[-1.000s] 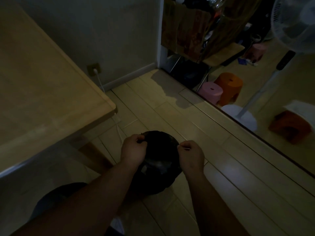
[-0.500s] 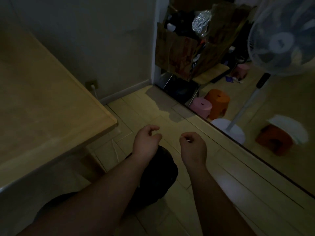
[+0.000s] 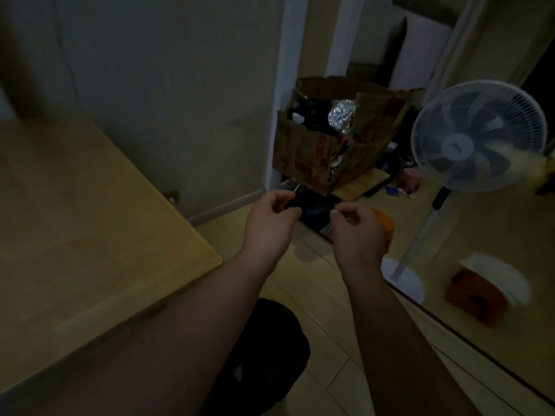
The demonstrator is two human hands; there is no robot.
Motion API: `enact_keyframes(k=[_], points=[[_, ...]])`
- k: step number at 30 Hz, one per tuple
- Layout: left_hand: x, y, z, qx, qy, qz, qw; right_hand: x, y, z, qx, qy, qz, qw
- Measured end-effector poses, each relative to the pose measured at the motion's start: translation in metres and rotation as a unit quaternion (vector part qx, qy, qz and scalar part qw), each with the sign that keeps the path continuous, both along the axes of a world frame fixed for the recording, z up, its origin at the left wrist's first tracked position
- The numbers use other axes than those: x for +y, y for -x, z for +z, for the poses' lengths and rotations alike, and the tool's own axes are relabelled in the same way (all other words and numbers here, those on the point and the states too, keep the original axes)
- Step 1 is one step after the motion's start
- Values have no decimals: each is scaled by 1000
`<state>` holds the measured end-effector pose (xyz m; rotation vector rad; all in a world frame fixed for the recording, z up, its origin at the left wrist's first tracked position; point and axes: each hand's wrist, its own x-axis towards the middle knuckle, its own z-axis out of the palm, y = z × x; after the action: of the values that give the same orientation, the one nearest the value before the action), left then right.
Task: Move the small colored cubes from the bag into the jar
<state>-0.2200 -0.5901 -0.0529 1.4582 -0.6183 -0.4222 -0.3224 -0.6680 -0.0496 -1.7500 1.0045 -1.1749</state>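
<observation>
A pale wooden table (image 3: 90,235) fills the left side, its corner pointing toward the middle of the view. Behind it stands a plain wall (image 3: 180,85), and a tiled floor (image 3: 330,340) runs from there under the arms.

A white fan (image 3: 477,136) stands at right on a thin pole, its round base (image 3: 405,280) on the floor. Left of the fan, an open cardboard box (image 3: 312,151) sits on a low stand, with a crumpled ball of foil (image 3: 341,115) in it.

The bag (image 3: 270,355), black and slumped, lies on the floor at bottom centre, just off the table's corner. It sits between the two forearms, and the left forearm (image 3: 180,340) hides part of it. What is inside is too dark to tell.

An orange stool (image 3: 474,298) shows at far right with something white on it. Another orange stool (image 3: 387,226) peeks out behind the right hand, and something pink (image 3: 411,178) sits farther back near the fan pole.

The left hand (image 3: 270,223) is raised well above the bag, its grip closed: fingers curled, thumb near forefinger, nothing visible in it. The right hand (image 3: 357,232) hangs beside it at about the same height, apart from it. Its grip is likewise closed with curled fingers, and nothing shows in it. Neither hand touches the bag.

A wall socket (image 3: 171,195) sits low on the wall by the table edge.
</observation>
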Motion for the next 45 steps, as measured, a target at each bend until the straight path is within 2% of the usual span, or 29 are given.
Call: enact_keyframes(k=[9,17,25,29,45], points=[[39,-40,64,-33,49,55,997,25,-32,61,-40,49,31,997],[95,-76,91,-76,70,113,988,72,-81,88,-66,67,97,991],[174,-113,95,-86,69,179,978,135,-144,90,-71,66,156,983],[227,-139,90,-112,50,234,965,174,-175,87,-69,78,197,975],[395,-193,79,-107,7,382,918,326,-277,73,-49,73,336,938]])
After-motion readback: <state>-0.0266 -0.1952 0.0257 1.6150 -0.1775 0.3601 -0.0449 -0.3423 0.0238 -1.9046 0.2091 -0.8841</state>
